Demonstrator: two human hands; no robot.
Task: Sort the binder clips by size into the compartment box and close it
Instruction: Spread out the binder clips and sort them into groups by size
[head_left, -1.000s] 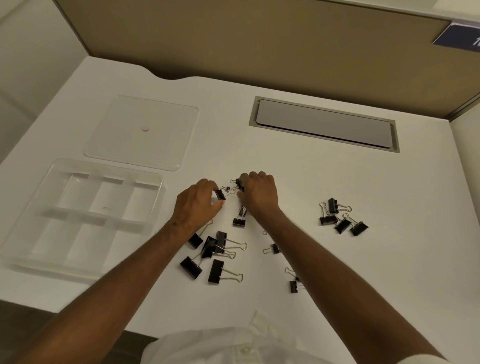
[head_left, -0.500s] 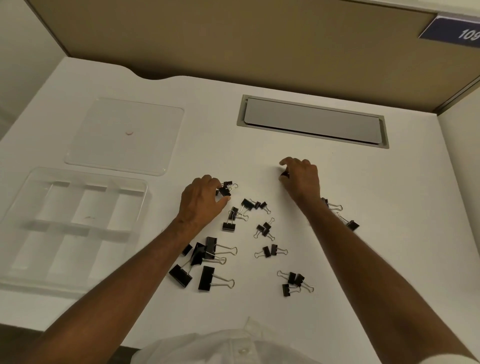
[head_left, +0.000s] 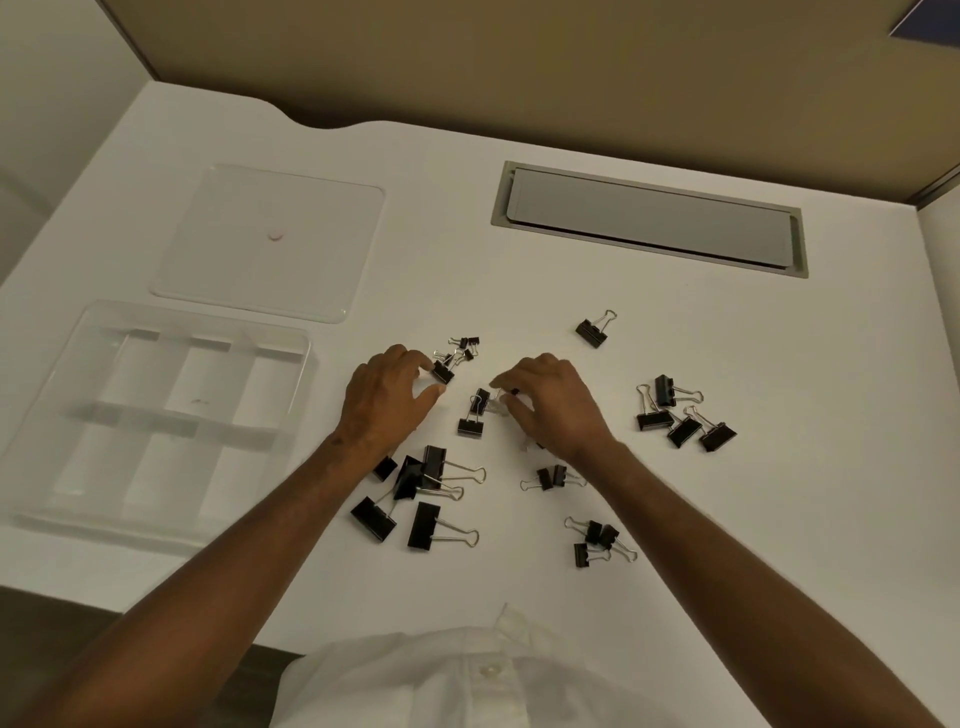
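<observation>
On the white bench (head_left: 675, 519) black binder clips lie scattered. The left hand (head_left: 387, 400) pinches a medium clip (head_left: 442, 372) at its fingertips; the right hand (head_left: 553, 402), fingers curled, pinches a small clip (head_left: 511, 392). The clear compartment box (head_left: 306, 358) sits open at nine o'clock, its lid (head_left: 270, 244) flat at eleven o'clock. One lone clip (head_left: 592, 332) lies at one o'clock.

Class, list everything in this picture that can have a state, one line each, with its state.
compartment box: open, no clips inside
lid: off, flat on the desk
binder clips: loose on the desk
left hand: pinching a clip
right hand: pinching a small clip
desk hatch: shut
</observation>
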